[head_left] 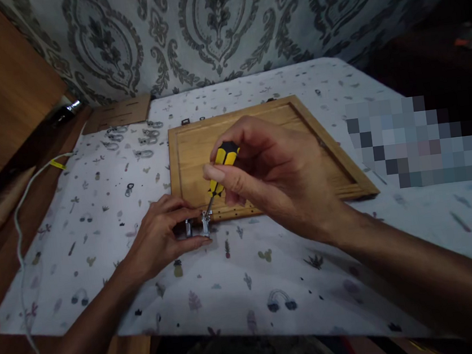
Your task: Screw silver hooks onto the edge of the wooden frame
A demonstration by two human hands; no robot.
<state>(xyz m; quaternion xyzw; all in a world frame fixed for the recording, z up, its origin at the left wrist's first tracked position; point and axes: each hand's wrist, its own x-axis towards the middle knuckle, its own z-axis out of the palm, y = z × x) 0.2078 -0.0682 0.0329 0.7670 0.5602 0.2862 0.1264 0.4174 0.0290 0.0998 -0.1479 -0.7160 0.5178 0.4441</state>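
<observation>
The right grip [270, 179] is clenching a yellow-and-black screwdriver [224, 155], tilting it so its tip is meeting a metal hinge [205, 224]. The left grip [161, 231] is pinching that hinge against the near edge of a wooden panel [299, 130], which is lying flat on the patterned surface [246, 267]. More metal fittings [142, 139] are lying near the panel's far left corner, and a white cord [21, 201] is trailing along the left.

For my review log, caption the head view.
Right hand holds yellow screwdriver on metal bracket; left hand grips it at edge of wooden board.
</observation>
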